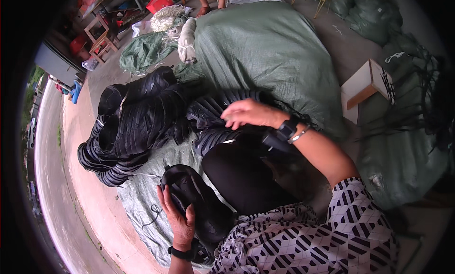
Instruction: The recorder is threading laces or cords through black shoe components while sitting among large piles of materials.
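My left hand (179,223) grips the near-left edge of a black shoe upper (186,185), with its fingers along the outer side and its thumb inward. The upper lies by my black-clad leg (237,177), its opening facing up. My right hand (253,114) is raised over a row of nested black shoe uppers (204,114), its fingers bent together. Whatever may be between those fingertips is too small to make out. Larger bundles of stacked black uppers (147,110) lie to the left, some tied with a pale band.
Crinkled green sheeting (147,203) lies under the work, with a loose dark cord (154,214) on it. A big green sack (260,41) stands ahead. To the right are a white-and-brown box (365,86) and more green sacks (398,165). A wooden chair (101,37) and a person's feet (211,9) are farther off.
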{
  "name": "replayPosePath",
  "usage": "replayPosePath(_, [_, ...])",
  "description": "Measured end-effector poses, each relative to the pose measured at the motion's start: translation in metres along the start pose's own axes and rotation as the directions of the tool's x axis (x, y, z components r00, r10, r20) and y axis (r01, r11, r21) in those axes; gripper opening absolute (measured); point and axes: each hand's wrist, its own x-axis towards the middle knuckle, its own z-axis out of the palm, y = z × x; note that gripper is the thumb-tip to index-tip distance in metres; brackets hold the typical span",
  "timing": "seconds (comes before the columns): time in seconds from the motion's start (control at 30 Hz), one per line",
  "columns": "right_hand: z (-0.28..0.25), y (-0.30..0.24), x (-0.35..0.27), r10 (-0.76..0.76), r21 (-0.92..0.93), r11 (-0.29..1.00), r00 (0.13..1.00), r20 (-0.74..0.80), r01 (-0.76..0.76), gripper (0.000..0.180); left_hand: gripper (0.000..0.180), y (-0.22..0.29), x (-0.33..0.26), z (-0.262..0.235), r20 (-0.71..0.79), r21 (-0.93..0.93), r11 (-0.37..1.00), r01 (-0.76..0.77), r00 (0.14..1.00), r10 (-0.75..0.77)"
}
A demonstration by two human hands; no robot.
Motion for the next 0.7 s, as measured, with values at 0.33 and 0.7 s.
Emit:
replayPosePath(0.33, [-0.05, 0.251, -0.207, 0.689, 0.304, 0.696, 0.488, -0.535, -0.65, 0.023, 0.082, 0.004, 0.018, 0.012, 0.102, 0.027, 1.0, -0.011, 0.995, 0.008])
replayPosePath(0.7, [0.018, 0.29, -0.085, -0.229, -0.366, 0.901, 0.461, -0.857, -0.232, 0.026, 0.082, 0.01, 0.011, 0.003, 0.116, 0.237, 0.971, -0.011, 0.993, -0.017])
